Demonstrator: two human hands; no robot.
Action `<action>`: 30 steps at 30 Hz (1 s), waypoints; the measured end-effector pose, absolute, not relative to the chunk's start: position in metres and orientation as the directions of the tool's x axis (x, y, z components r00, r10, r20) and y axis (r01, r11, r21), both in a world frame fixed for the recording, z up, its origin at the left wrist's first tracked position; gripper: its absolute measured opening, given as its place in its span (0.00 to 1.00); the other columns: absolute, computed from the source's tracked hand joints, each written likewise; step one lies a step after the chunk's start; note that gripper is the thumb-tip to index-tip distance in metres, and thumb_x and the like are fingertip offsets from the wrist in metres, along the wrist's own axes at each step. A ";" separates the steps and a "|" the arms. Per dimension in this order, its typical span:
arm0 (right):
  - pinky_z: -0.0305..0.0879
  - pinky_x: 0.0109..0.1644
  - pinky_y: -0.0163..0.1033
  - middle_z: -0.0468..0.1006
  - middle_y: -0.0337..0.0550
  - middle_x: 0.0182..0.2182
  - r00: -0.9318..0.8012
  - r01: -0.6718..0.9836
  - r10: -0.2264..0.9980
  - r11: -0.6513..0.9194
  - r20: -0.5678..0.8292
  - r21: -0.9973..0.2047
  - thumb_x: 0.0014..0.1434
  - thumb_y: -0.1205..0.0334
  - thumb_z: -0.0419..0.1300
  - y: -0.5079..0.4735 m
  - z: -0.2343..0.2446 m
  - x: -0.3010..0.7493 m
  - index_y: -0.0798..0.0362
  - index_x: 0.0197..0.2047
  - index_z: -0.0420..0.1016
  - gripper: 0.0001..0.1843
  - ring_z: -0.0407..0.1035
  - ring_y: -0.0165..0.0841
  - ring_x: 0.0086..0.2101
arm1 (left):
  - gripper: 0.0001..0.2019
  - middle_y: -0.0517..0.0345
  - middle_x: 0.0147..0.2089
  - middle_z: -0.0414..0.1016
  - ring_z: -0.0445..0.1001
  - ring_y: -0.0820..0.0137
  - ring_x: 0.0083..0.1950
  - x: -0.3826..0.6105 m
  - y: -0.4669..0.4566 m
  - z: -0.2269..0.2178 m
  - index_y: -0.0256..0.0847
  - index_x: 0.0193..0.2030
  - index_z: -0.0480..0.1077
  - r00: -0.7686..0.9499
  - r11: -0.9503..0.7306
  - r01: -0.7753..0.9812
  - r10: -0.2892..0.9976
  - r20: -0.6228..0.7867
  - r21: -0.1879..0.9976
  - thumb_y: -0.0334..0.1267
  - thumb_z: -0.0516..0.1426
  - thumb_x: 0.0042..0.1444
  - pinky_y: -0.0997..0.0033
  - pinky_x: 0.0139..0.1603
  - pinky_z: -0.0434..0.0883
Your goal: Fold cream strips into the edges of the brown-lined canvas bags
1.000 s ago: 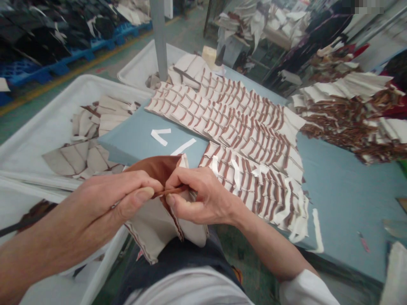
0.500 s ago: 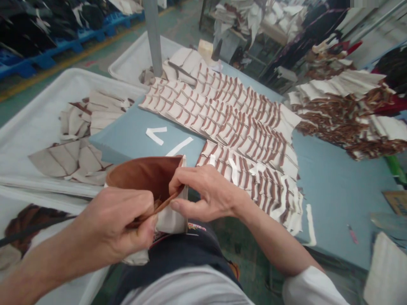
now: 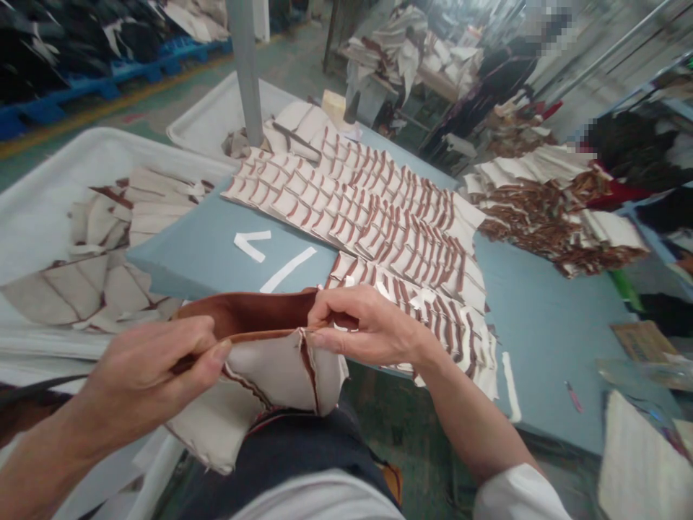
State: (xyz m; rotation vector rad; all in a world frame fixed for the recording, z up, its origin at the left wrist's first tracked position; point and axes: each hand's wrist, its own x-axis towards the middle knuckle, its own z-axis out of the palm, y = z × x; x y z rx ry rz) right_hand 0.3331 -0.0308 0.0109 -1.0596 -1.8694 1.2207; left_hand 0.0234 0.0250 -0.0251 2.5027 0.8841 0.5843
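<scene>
Between my hands hangs a sewn leather piece [image 3: 271, 368], off-white outside and brown inside, with dark seams running down it. Its rim stands apart, so the brown inner face shows. My left hand [image 3: 162, 361] pinches the rim on the left, thumb on top. My right hand [image 3: 368, 325] pinches the same rim near a seam, thumb and forefinger together. The lower part of the piece hangs just above my lap. Behind it, rows of overlapping off-white pieces with brown edges [image 3: 351, 209] lie on the blue table [image 3: 200, 245].
White strips [image 3: 286, 271] lie on the table. A white bin [image 3: 97, 144] with loose pieces stands at left, and a grey post [image 3: 246, 72] rises behind. Stacked brown and white pieces [image 3: 541, 209] sit at far right, with a small pink tool [image 3: 574, 397] nearer. A person [image 3: 487, 79] is in the background.
My left hand has slid left along the rim, away from my right hand. The piece has turned, showing more of its off-white seamed outside. The view has shifted slightly right.
</scene>
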 end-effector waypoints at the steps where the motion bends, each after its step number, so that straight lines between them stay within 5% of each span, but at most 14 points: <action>1: 0.56 0.33 0.33 0.72 0.32 0.28 -0.456 0.257 0.882 0.257 0.118 -0.931 0.71 0.56 0.66 -0.031 0.016 0.330 0.53 0.36 0.75 0.13 0.59 0.25 0.26 | 0.22 0.67 0.25 0.68 0.70 0.72 0.28 0.022 0.027 -0.028 0.45 0.28 0.67 0.714 -0.717 0.466 0.651 0.258 0.519 0.44 0.52 0.78 0.70 0.36 0.64; 4: 0.57 0.33 0.32 0.73 0.33 0.29 -0.488 0.215 0.858 0.295 0.160 -0.931 0.72 0.57 0.66 -0.030 0.026 0.321 0.53 0.37 0.74 0.12 0.61 0.25 0.27 | 0.17 0.57 0.45 0.84 0.81 0.65 0.47 0.028 0.032 -0.030 0.44 0.49 0.76 0.718 -0.731 0.339 0.608 0.340 0.592 0.49 0.50 0.81 0.68 0.54 0.69; 7: 0.57 0.33 0.32 0.73 0.32 0.29 -0.516 0.224 0.840 0.320 0.167 -0.920 0.71 0.57 0.67 -0.027 0.028 0.314 0.52 0.37 0.74 0.11 0.62 0.25 0.27 | 0.20 0.54 0.55 0.85 0.80 0.64 0.56 0.046 0.034 -0.021 0.45 0.60 0.75 0.750 -0.718 0.146 0.529 0.397 0.681 0.52 0.46 0.83 0.68 0.61 0.69; 12: 0.54 0.31 0.32 0.70 0.31 0.28 -0.483 0.266 0.865 0.290 0.134 -0.919 0.70 0.55 0.66 -0.020 0.020 0.310 0.51 0.36 0.71 0.13 0.58 0.25 0.26 | 0.13 0.65 0.37 0.83 0.79 0.73 0.36 0.071 0.040 -0.004 0.43 0.41 0.76 0.789 -0.627 0.033 0.495 0.365 0.779 0.49 0.64 0.73 0.76 0.42 0.71; 15: 0.55 0.32 0.33 0.70 0.32 0.29 -0.456 0.263 0.883 0.253 0.111 -0.931 0.72 0.49 0.65 -0.019 0.016 0.312 0.51 0.37 0.70 0.17 0.58 0.26 0.27 | 0.13 0.69 0.28 0.78 0.72 0.76 0.28 0.077 0.042 0.000 0.42 0.34 0.76 0.781 -0.553 0.100 0.559 0.279 0.827 0.42 0.65 0.70 0.78 0.33 0.68; 25: 0.57 0.34 0.34 0.67 0.32 0.30 -0.503 0.064 0.864 0.020 -0.015 -0.998 0.68 0.39 0.71 -0.010 -0.001 0.315 0.52 0.38 0.71 0.25 0.58 0.27 0.30 | 0.13 0.67 0.28 0.80 0.72 0.76 0.26 0.071 0.046 0.004 0.43 0.35 0.81 0.829 -0.500 0.215 0.548 0.114 0.839 0.39 0.60 0.72 0.79 0.29 0.65; 30: 0.57 0.34 0.34 0.68 0.31 0.30 -0.537 0.070 0.844 0.029 -0.013 -0.997 0.69 0.44 0.70 -0.011 0.000 0.314 0.52 0.38 0.71 0.21 0.58 0.27 0.29 | 0.13 0.67 0.28 0.80 0.73 0.76 0.26 0.070 0.043 0.005 0.42 0.35 0.80 0.824 -0.489 0.225 0.557 0.103 0.843 0.39 0.57 0.70 0.80 0.28 0.65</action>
